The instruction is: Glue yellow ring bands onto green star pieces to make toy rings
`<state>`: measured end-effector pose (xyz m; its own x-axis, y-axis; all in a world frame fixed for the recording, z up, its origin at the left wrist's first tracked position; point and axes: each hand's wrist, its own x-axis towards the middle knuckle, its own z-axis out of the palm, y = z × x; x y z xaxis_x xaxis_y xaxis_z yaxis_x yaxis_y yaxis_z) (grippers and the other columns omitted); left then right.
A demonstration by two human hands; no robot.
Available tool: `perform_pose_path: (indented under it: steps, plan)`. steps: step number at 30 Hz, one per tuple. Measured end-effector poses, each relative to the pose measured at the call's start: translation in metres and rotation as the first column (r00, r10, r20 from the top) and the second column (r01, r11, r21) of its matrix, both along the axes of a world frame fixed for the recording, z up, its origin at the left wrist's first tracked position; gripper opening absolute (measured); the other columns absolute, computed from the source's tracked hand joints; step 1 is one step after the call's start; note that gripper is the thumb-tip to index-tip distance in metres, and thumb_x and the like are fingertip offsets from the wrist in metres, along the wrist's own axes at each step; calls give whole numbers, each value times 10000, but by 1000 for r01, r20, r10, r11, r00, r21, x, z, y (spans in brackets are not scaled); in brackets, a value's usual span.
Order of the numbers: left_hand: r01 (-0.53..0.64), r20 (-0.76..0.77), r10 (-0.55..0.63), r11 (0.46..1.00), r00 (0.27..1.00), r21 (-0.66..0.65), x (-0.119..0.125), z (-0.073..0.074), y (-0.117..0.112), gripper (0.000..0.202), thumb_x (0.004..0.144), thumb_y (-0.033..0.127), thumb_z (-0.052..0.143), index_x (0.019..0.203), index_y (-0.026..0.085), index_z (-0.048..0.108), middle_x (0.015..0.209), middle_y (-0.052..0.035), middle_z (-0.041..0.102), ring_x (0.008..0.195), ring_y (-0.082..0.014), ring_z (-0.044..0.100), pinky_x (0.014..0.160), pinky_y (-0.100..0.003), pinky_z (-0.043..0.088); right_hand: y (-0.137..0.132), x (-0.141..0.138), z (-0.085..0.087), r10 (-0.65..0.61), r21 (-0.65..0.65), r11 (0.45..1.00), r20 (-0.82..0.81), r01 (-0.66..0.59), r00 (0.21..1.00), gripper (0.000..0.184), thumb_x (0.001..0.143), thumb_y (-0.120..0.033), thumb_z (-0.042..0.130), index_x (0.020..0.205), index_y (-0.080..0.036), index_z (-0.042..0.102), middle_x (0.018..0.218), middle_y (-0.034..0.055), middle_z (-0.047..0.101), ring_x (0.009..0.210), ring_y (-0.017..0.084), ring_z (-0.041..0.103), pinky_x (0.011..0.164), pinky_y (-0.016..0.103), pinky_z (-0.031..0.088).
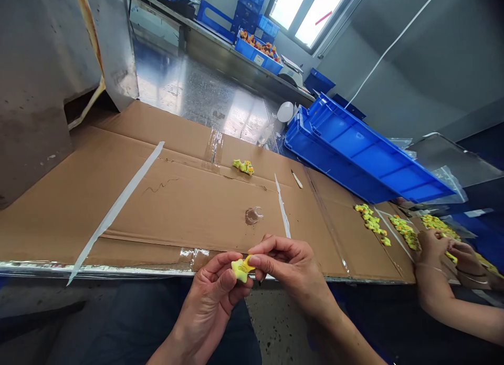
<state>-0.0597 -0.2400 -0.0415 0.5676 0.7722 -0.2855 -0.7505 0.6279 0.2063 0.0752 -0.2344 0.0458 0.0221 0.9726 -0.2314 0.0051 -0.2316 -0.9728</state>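
My left hand (214,289) pinches a small pale yellow-green molded piece (239,271) with a hollow in it, just over the table's front edge. At its right side, my right hand (285,262) grips a brighter yellow small part (248,263) between thumb and fingers, touching the paler piece. Both hands are closed, and fingertips partly hide the two parts. On the cardboard ahead lies a small cluster of yellow figures (244,167) with orange bits. Nearer to my right hand sits a little clear cup (258,212) beside a dark wet-looking patch.
A thin pale-bladed tool (297,179) lies on the cardboard (189,197). Large blue crates (362,149) stand at the right. Beyond them, a co-worker's hands (433,247) handle pieces near rows of yellow figures (370,222). A metal housing (35,81) rises at left.
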Motion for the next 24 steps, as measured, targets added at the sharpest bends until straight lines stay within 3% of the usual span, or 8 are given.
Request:
perform_pose_path:
  steps: [5, 9, 16, 24]
  plan:
    - [-4, -8, 3, 1000, 1000, -12, 1, 0, 0, 254, 662, 217, 804, 894, 157, 718, 743, -33, 736, 661, -121, 679, 658, -195, 560, -1, 0, 0, 27, 38, 999, 44, -29, 999, 79, 725, -198, 787, 754, -142, 740, 640, 2, 659, 559, 75, 600, 529, 126, 486]
    - [-8, -15, 7, 1000, 1000, -16, 1, 1, 1, 241, 662, 210, 804, 880, 154, 717, 751, -29, 733, 655, -120, 680, 658, -194, 559, -3, -1, 2, 37, 110, 992, 189, -58, 981, 54, 750, -197, 762, 774, -153, 743, 668, -2, 644, 591, 87, 596, 538, 148, 477]
    - [-11, -63, 10, 1000, 998, -19, 2, 3, 0, 251, 635, 221, 822, 856, 157, 721, 748, -19, 732, 640, -116, 677, 656, -194, 551, -7, 0, 8, 13, 300, 929, 560, -218, 828, 43, 799, -137, 704, 765, -150, 727, 640, 0, 616, 588, 112, 545, 548, 223, 410]
    - [-6, -104, 8, 1000, 995, 18, 2, 3, 0, 247, 634, 246, 823, 840, 147, 731, 730, -20, 740, 622, -103, 659, 645, -183, 530, -9, -1, 8, 26, 336, 891, 634, -306, 773, 77, 832, -97, 651, 792, -121, 712, 656, 19, 621, 603, 126, 562, 570, 242, 407]
